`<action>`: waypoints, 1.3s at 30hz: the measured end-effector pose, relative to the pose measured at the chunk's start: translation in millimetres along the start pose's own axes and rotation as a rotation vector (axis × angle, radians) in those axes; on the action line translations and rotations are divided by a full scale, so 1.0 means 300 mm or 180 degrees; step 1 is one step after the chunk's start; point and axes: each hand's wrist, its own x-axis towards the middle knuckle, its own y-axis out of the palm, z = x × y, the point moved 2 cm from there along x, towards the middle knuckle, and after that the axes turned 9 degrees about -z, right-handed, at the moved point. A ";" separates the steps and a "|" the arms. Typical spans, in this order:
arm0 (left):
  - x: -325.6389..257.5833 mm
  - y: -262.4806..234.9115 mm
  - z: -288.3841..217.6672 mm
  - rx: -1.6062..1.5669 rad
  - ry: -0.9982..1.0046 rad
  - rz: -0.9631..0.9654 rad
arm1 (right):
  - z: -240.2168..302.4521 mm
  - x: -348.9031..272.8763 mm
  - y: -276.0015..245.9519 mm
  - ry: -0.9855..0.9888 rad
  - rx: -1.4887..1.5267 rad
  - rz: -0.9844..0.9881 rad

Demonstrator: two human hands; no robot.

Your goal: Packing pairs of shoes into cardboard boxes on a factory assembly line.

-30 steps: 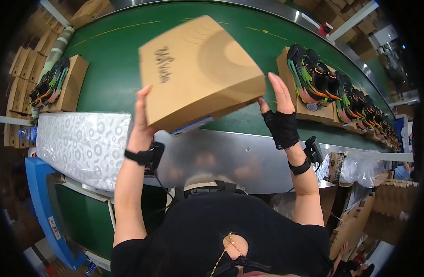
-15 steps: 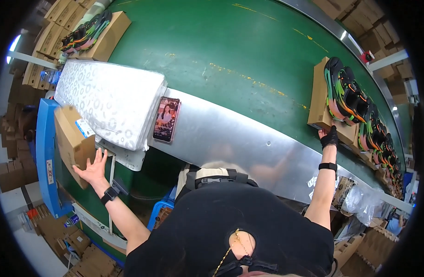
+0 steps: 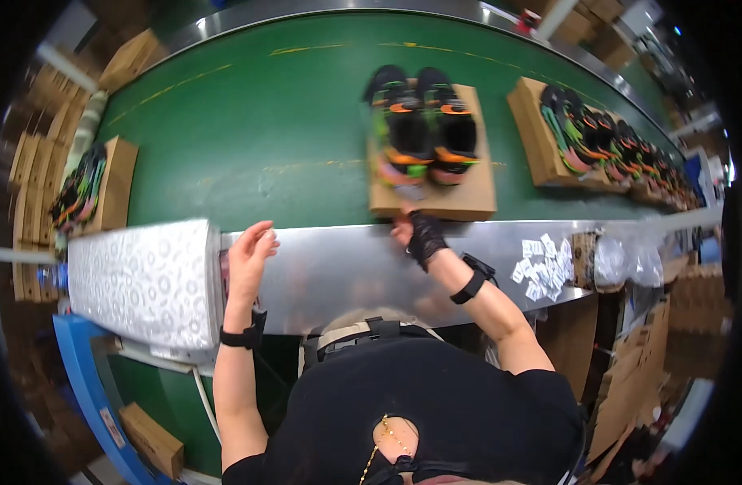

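A closed brown cardboard shoe box [image 3: 485, 182] lies on the green belt in front of me, with a pair of black sneakers [image 3: 453, 133] trimmed in orange and green on top. At the box's near edge, my right hand [image 3: 419, 236], in a black fingerless glove, has its fingers closed on the cardboard; motion smears them a little. My left hand [image 3: 254, 255] is raised over the metal ledge beside the white patterned stack, with loosely bent fingers apart and nothing in them. Another brown box [image 3: 152, 440] lies low at the left, by the blue frame.
More boxes topped with sneakers [image 3: 577, 133] line the belt [image 3: 250, 121] at right; another such box [image 3: 116, 182] stands at left. A stack of white patterned sheets [image 3: 145, 279] and small white packets [image 3: 542, 267] rest along the metal ledge [image 3: 330, 271]. A blue frame [image 3: 96, 388] rises lower left.
My right hand has drawn the shoe box with sneakers leftward along the belt to my front. My left hand has left the other box, now lower down, and come over the ledge. My view has turned right.
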 end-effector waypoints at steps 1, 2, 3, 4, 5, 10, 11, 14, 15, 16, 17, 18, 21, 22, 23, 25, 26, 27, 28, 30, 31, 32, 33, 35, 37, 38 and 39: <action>0.039 0.074 -0.023 0.0003 0.0029 0.0115 | -0.014 -0.024 0.022 0.0660 0.0051 0.0678; 0.075 0.131 -0.052 0.0425 0.0746 0.0330 | 0.043 -0.169 0.088 0.0767 -0.0317 0.0538; 0.094 0.190 -0.090 0.0838 0.1465 0.0550 | 0.095 -0.258 0.102 0.0279 -0.0831 0.0966; 0.116 0.244 -0.125 0.0835 0.1493 0.0568 | 0.141 -0.306 0.121 -0.0218 -0.1369 0.1417; 0.132 0.297 -0.168 0.1023 0.1871 0.0503 | 0.210 -0.333 0.128 -0.1150 -0.1445 0.1461; 0.262 0.433 -0.293 0.1417 0.2607 0.0148 | 0.568 -0.329 0.226 -0.5536 -0.2791 0.0064; 0.280 0.459 -0.299 0.1525 0.2896 0.0357 | 0.598 -0.289 0.240 -0.5590 -0.2902 0.0039; 0.331 0.508 -0.292 0.1752 0.3318 0.0634 | 0.627 -0.166 0.285 -0.5700 -0.3139 0.0267; 0.344 0.519 -0.293 0.1756 0.3377 0.0650 | 0.632 -0.138 0.303 -0.5739 -0.3276 0.0511; 0.355 0.531 -0.294 0.1760 0.3435 0.0668 | 0.645 -0.117 0.316 -0.5743 -0.3273 0.0524; 0.358 0.543 -0.308 0.1614 0.3417 0.0675 | 0.659 -0.114 0.337 -0.5731 -0.3373 0.0459; 0.379 0.550 -0.320 0.1615 0.3411 0.0670 | 0.670 -0.104 0.358 -0.5717 -0.3474 0.0388; 0.456 0.581 -0.387 0.1469 0.3605 0.0466 | 0.731 -0.060 0.436 -0.6001 -0.3298 0.0201; 0.481 0.588 -0.418 0.1411 0.3621 0.0468 | 0.760 -0.056 0.462 -0.5954 -0.3283 0.0061; 0.515 0.587 -0.432 0.1458 0.3521 0.0468 | 0.784 -0.048 0.497 -0.5792 -0.3401 0.0077; 0.557 0.597 -0.468 0.1636 0.3274 0.0493 | 0.828 -0.029 0.538 -0.5589 -0.3587 0.0054; 0.565 0.599 -0.471 0.1637 0.3280 0.0491 | 0.836 -0.027 0.549 -0.5594 -0.3583 0.0052; 0.572 0.599 -0.475 0.1665 0.3240 0.0449 | 0.843 -0.024 0.558 -0.5373 -0.3623 0.0016; 0.575 0.594 -0.478 0.1694 0.3200 0.0401 | 0.846 -0.022 0.566 -0.5154 -0.3659 -0.0014; 0.555 0.585 -0.458 0.1675 0.3241 0.0312 | 0.831 -0.025 0.548 -0.5199 -0.3543 0.0022; 0.530 0.574 -0.436 0.1612 0.3078 0.0491 | 0.815 -0.036 0.531 -0.5180 -0.3560 0.0043; 0.493 0.558 -0.415 0.1553 0.2905 0.0668 | 0.796 -0.053 0.507 -0.5154 -0.3577 0.0071; 0.467 0.536 -0.360 0.1124 0.2421 0.0865 | 0.782 -0.084 0.479 -0.5102 -0.3554 0.0163; 0.412 0.484 -0.219 0.0013 0.1822 0.0473 | 0.741 -0.133 0.402 -0.5129 -0.3670 0.0125; 0.384 0.390 -0.043 0.0538 0.0986 -0.0445 | 0.674 -0.153 0.339 -0.4955 -0.3810 -0.0054; 0.373 0.357 0.077 0.1312 0.1303 -0.0846 | 0.636 -0.161 0.320 -0.4866 -0.3816 -0.0056; 0.362 0.341 0.201 0.1381 0.1114 -0.0414 | 0.596 -0.157 0.313 -0.4943 -0.4001 0.0005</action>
